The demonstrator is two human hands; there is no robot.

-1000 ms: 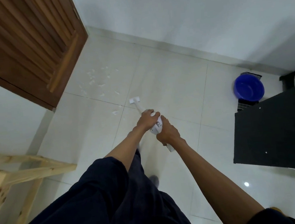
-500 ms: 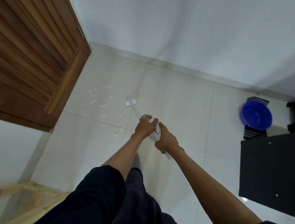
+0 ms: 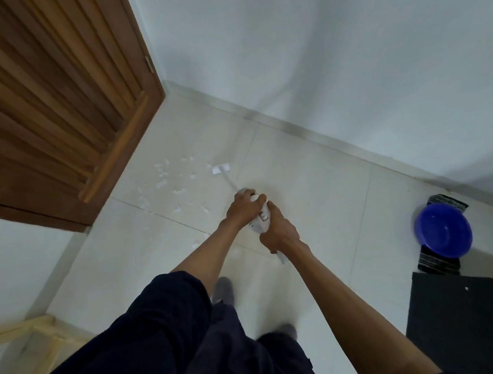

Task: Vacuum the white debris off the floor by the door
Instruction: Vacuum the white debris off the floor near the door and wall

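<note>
A small white handheld vacuum [image 3: 260, 220] is held in both hands, its thin tube ending in a flat nozzle [image 3: 221, 168] on the pale tiled floor. My left hand [image 3: 241, 207] grips the front of its body. My right hand [image 3: 278, 232] grips the handle behind. White debris [image 3: 174, 182] lies scattered in small scraps on the tile just left of the nozzle, between it and the brown wooden door [image 3: 44, 96]. A few more scraps lie nearer my left forearm.
A white wall [image 3: 316, 55] with a skirting runs behind the nozzle. A blue basin [image 3: 443, 230] sits on a striped mat at right, beside black furniture [image 3: 476, 323]. A light wooden frame [image 3: 19, 335] stands at lower left. My grey-socked feet [image 3: 223, 289] stand on the tiles.
I have stepped closer to the door and wall. The nozzle has moved forward along the floor, from near the closest scraps to the right edge of the main debris patch.
</note>
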